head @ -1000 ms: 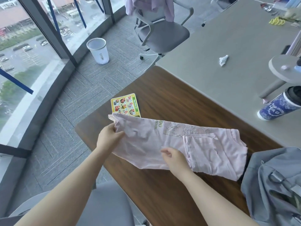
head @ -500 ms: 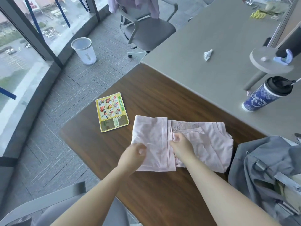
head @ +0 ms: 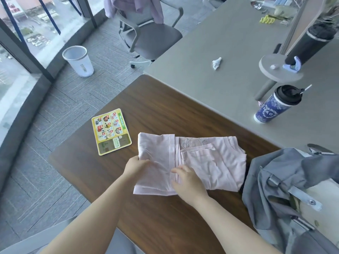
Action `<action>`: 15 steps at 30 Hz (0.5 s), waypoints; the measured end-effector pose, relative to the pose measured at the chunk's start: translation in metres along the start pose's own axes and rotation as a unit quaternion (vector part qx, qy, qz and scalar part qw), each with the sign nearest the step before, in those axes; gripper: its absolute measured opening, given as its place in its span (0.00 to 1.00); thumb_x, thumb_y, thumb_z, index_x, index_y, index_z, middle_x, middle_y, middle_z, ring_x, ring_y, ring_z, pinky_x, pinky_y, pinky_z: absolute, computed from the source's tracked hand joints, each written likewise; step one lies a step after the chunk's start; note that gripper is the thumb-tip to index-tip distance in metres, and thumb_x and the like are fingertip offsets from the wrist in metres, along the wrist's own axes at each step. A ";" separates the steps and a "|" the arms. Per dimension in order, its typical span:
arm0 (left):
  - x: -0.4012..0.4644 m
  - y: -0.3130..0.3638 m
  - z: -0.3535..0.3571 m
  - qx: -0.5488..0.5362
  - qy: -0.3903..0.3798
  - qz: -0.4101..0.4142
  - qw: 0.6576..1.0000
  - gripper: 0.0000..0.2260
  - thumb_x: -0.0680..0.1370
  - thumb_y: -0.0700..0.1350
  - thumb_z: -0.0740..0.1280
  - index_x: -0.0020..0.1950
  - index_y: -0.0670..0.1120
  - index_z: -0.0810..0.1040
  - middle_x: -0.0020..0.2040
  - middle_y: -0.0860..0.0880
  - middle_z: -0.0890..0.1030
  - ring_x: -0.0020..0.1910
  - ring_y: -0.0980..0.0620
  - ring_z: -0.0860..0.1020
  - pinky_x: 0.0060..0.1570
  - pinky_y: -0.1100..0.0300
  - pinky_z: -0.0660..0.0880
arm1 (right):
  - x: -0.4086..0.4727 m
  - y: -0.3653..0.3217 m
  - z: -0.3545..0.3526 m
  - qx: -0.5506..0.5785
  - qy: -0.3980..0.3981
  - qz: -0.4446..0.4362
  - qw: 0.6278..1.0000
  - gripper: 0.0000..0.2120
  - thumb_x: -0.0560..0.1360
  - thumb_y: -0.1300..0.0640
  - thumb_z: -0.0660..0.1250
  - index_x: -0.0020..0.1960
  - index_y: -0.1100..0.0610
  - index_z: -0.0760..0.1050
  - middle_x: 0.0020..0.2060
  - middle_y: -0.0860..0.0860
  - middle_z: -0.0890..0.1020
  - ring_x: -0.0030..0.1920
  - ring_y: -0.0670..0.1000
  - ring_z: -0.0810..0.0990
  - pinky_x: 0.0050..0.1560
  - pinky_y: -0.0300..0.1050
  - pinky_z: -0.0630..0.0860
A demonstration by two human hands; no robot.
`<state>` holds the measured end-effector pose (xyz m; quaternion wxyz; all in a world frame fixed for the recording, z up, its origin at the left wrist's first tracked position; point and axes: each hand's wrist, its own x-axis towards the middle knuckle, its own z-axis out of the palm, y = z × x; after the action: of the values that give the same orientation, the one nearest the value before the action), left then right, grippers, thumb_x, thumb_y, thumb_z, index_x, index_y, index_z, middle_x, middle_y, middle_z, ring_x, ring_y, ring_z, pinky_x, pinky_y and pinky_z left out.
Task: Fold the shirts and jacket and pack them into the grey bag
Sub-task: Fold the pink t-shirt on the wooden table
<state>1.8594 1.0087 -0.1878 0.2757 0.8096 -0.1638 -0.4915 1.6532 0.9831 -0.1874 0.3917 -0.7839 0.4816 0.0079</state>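
A pale pink shirt (head: 211,162) lies folded into a rectangle on the brown wooden table (head: 165,110). My left hand (head: 135,166) grips the left fold of the shirt at its near edge, thumb on top. My right hand (head: 187,180) presses flat on the hem seam near the shirt's middle. The grey bag (head: 286,182) sits crumpled at the right, touching the shirt's right edge, its mouth loosely open. A purple garment (head: 132,4) hangs over the back of a grey office chair (head: 152,33) at the top.
A yellow-green picture card (head: 111,132) lies left of the shirt. On the adjoining grey desk (head: 201,43) stand a blue tumbler (head: 275,106), a crumpled tissue (head: 216,63) and a round monitor stand (head: 275,68). A white bin (head: 78,61) stands on the carpet by the window.
The shirt's left part was lifted and folded over to the right, making a shorter rectangle. My left hand then moved from on top of the fold to grip its near-left edge.
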 end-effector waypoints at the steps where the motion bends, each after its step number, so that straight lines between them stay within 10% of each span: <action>1: -0.005 0.007 0.002 -0.019 -0.005 0.022 1.000 0.13 0.63 0.47 0.69 0.45 0.45 0.81 0.43 0.45 0.85 0.43 0.45 0.83 0.45 0.50 0.81 | -0.008 -0.003 -0.002 0.018 0.001 -0.035 0.999 0.24 0.76 0.45 0.66 0.71 0.47 0.69 0.66 0.42 0.71 0.67 0.45 0.68 0.66 0.44 0.69; 6: -0.031 0.052 0.026 -0.105 -0.106 0.045 0.988 0.10 0.72 0.38 0.61 0.52 0.39 0.76 0.45 0.40 0.83 0.46 0.39 0.84 0.41 0.48 0.83 | -0.030 -0.015 0.009 0.089 0.017 -0.030 0.995 0.22 0.69 0.38 0.70 0.58 0.44 0.69 0.53 0.40 0.75 0.54 0.43 0.75 0.54 0.42 0.74; 8: -0.040 0.070 0.036 -0.082 -0.132 0.055 0.986 0.10 0.73 0.38 0.62 0.53 0.39 0.77 0.43 0.42 0.81 0.47 0.41 0.83 0.46 0.49 0.83 | -0.029 -0.011 0.008 0.151 0.126 0.012 0.980 0.09 0.73 0.43 0.65 0.46 0.48 0.71 0.41 0.45 0.78 0.43 0.47 0.78 0.45 0.48 0.77; 12: -0.052 0.100 0.058 0.034 -0.114 0.130 0.984 0.06 0.69 0.42 0.65 0.44 0.44 0.76 0.37 0.45 0.73 0.32 0.50 0.71 0.30 0.61 0.69 | -0.037 0.007 -0.011 0.266 0.207 0.045 0.940 0.13 0.78 0.55 0.60 0.34 0.54 0.70 0.28 0.50 0.77 0.31 0.48 0.75 0.35 0.43 0.74; 15: -0.063 0.124 0.098 0.108 -0.135 0.214 0.961 0.10 0.66 0.50 0.68 0.38 0.45 0.73 0.35 0.47 0.71 0.33 0.51 0.69 0.35 0.57 0.65 | -0.049 0.027 -0.024 0.341 0.255 0.096 0.900 0.13 0.80 0.55 0.61 0.36 0.55 0.70 0.28 0.50 0.72 0.32 0.49 0.73 0.35 0.44 0.71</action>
<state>1.7441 0.9157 -0.1040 0.2607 0.7066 -0.4213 -0.5052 1.5977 0.9990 -0.1677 0.4959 -0.5279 0.6111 -0.3193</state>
